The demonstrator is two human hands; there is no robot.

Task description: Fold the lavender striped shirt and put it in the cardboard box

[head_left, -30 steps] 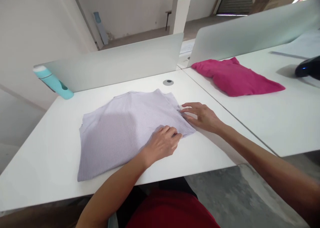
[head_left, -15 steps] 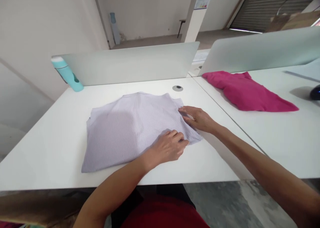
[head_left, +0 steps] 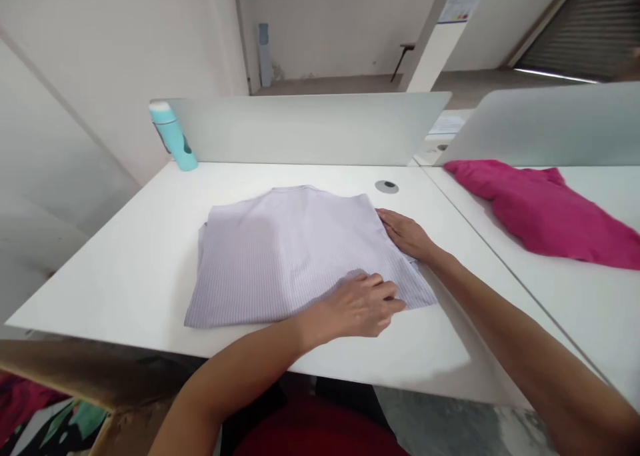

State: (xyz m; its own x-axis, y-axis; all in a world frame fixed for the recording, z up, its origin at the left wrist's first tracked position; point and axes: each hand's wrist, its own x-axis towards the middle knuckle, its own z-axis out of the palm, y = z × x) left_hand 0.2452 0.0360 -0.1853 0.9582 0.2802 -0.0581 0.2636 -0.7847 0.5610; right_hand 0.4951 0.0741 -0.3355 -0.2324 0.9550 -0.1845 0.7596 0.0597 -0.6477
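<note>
A folded lavender shirt with fine stripes (head_left: 260, 263) lies on the white table (head_left: 120, 243) in front of me. My left hand (head_left: 367, 304) rests at its near edge, right of the middle, the fingers curled onto the cloth; the fingertips are partly hidden. My right hand (head_left: 406, 235) lies along the right edge of the shirt, its fingers stretched out and held together, the tips against the fabric. A bit of the under layer shows beside that palm.
A turquoise bottle (head_left: 173, 136) stands at the back left, against a frosted divider (head_left: 310, 131). On the adjoining table to the right lies a magenta cloth (head_left: 540, 209). A cable hole (head_left: 387, 187) sits behind the shirt. Below left is an open cardboard box (head_left: 60, 369) with coloured fabric.
My right hand has gone from on top of the cloth to its right edge, and the right side of the shirt lies flatter and straighter. The left hand stays at the near edge. My view has turned.
</note>
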